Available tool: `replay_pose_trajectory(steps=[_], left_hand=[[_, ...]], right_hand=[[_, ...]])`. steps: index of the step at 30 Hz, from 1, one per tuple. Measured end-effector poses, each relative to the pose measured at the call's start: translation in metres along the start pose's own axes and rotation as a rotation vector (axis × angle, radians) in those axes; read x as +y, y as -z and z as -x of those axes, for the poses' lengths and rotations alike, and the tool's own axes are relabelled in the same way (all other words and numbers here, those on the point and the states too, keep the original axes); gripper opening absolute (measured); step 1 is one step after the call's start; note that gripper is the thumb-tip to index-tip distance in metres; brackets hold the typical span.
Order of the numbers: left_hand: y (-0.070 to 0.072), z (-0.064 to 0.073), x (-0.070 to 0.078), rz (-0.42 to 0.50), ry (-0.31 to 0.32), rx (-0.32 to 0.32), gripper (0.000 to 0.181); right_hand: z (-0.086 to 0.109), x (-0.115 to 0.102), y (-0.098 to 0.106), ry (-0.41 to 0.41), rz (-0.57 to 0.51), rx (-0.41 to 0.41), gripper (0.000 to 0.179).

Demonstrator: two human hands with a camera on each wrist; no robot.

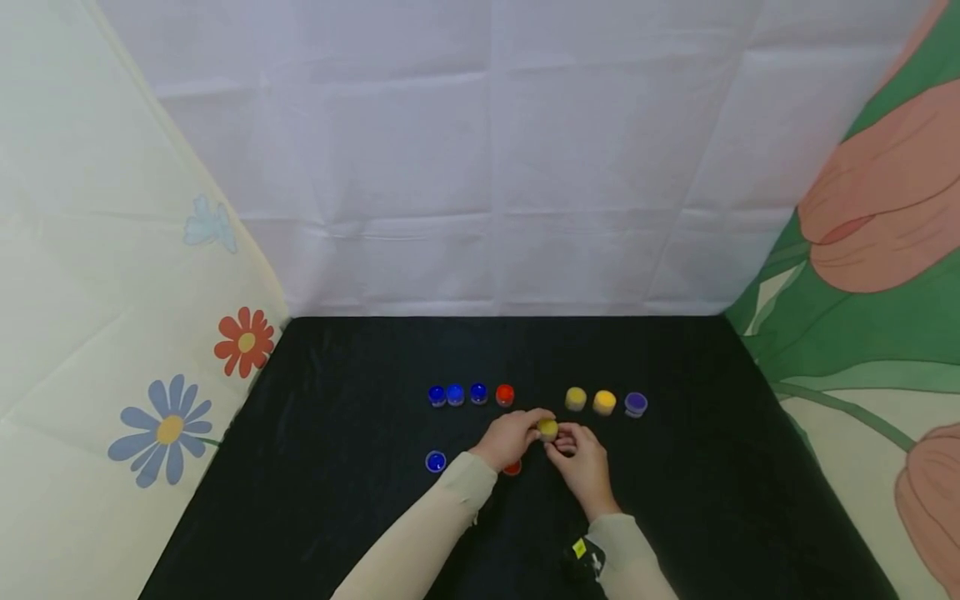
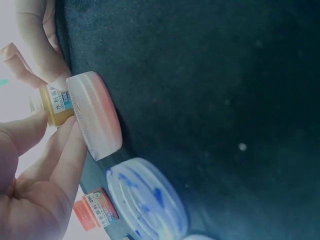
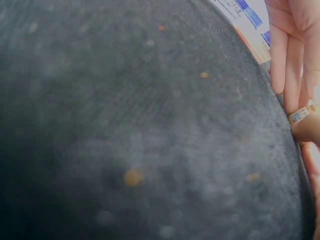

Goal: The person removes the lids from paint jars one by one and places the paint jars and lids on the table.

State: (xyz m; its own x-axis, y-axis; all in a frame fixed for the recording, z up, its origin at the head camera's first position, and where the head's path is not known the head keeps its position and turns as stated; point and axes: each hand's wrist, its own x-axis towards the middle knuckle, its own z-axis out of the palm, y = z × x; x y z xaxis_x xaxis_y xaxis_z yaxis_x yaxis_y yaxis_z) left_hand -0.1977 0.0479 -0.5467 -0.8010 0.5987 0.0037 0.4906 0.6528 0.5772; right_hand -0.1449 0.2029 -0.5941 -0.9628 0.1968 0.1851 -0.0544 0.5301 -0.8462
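Observation:
Both hands meet at a small yellow paint jar (image 1: pixel 548 430) near the middle of the black table. My left hand (image 1: pixel 513 437) pinches it from the left, my right hand (image 1: pixel 583 467) from the right. In the left wrist view, fingers from both hands surround the labelled yellow jar. Close to that camera stand a translucent, red-tinted round piece (image 2: pixel 96 115) and a blue-stained one (image 2: pixel 147 200). In the head view, a red round piece (image 1: pixel 512 468) lies partly hidden beside the left wrist. The right wrist view catches only part of the yellow jar (image 3: pixel 301 115), at its edge.
Behind the hands runs a row: several blue jars (image 1: pixel 455 394), a red jar (image 1: pixel 505 395), a yellow jar (image 1: pixel 575 398), an orange-yellow jar (image 1: pixel 604 402) and a purple jar (image 1: pixel 635 405). A blue round piece (image 1: pixel 435 461) lies left of the left forearm. Cloth walls enclose the table (image 1: pixel 337 517).

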Motion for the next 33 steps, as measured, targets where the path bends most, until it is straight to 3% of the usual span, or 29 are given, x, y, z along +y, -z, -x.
replay_pose_trajectory(steps=[10, 19, 33], left_hand=[[-0.0005, 0.0015, 0.0048, 0.034, 0.051, 0.025, 0.02], [-0.0014, 0.001, -0.0004, 0.02, 0.029, 0.001, 0.034], [0.0038, 0.0034, 0.0034, 0.059, 0.053, -0.002, 0.022]], right_hand=[[0.0006, -0.0011, 0.0003, -0.004, 0.016, -0.006, 0.029], [0.0004, 0.0005, -0.0001, -0.006, 0.006, -0.003, 0.029], [0.0012, 0.0008, -0.0006, 0.023, 0.009, 0.027, 0.029]])
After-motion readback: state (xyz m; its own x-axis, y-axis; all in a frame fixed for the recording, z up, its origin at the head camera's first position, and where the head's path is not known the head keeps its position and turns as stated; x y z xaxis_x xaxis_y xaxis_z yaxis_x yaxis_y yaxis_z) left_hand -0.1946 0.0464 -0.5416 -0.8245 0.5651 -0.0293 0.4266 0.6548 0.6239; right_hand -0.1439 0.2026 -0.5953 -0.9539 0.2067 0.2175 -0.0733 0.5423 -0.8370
